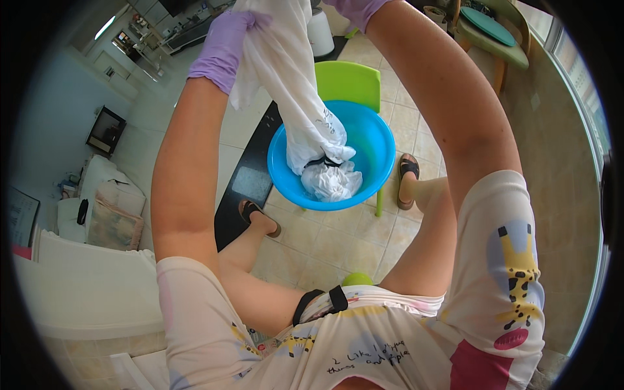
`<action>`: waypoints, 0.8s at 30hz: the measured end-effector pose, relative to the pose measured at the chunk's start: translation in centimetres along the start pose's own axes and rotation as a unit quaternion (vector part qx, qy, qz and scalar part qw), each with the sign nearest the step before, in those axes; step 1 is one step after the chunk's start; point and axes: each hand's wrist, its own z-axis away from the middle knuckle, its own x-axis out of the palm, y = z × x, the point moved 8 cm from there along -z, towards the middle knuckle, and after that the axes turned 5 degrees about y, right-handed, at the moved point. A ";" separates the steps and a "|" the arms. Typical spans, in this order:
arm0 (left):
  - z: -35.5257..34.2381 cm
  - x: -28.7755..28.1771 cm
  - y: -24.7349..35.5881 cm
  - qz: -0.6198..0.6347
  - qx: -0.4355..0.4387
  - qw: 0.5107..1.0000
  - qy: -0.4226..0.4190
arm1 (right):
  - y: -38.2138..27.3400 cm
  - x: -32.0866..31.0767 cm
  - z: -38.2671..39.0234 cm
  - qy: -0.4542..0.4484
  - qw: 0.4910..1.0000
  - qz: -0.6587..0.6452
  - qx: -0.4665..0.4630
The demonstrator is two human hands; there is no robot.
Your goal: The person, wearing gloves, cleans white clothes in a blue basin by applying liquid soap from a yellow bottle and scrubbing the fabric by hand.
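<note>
My L hand (232, 32) clamped on white cloth (286, 75), upper L, R hand (364, 12) cropped up top, can't tell grip, cloth end in blue basin (377, 149), ctr.

Holding high a white cloth (281, 75) trailing into a blue basin (372, 146) on a green chair (349, 81), in purple-gloved left hand (229, 34), with right hand (365, 11) partly cropped.

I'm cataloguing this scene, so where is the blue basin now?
In the head view, the blue basin is just above and right of centre, in front of the green chair back, with white cloth hanging into it.
</note>
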 end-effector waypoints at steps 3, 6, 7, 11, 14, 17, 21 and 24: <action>-3.5 -2.8 0.4 0.061 0.077 0.993 0.058 | 0.1 0.6 -1.5 -0.009 1.000 -0.003 0.018; -4.2 -3.7 3.5 0.100 0.178 0.975 0.087 | 1.4 1.3 -1.8 -0.026 0.999 0.000 0.043; -5.1 -3.8 3.8 0.133 0.169 0.974 0.074 | 1.9 1.4 -1.9 -0.032 0.998 0.002 0.051; -7.7 -4.6 6.1 0.291 0.148 0.943 0.057 | 3.1 1.8 -1.7 -0.053 0.996 0.004 0.074; -9.3 -6.5 9.3 0.369 0.150 0.916 0.041 | 2.7 2.0 -1.7 -0.064 0.994 -0.007 0.085; -9.7 -6.6 10.7 0.428 0.168 0.888 -0.015 | 2.5 1.9 -1.4 -0.075 0.993 -0.014 0.094; -7.6 -3.7 7.8 0.364 0.136 0.918 -0.083 | 2.8 2.3 0.2 -0.095 0.989 -0.018 0.109; -3.9 0.1 2.7 0.247 0.109 0.955 -0.121 | 3.1 2.0 1.4 -0.113 0.987 -0.006 0.118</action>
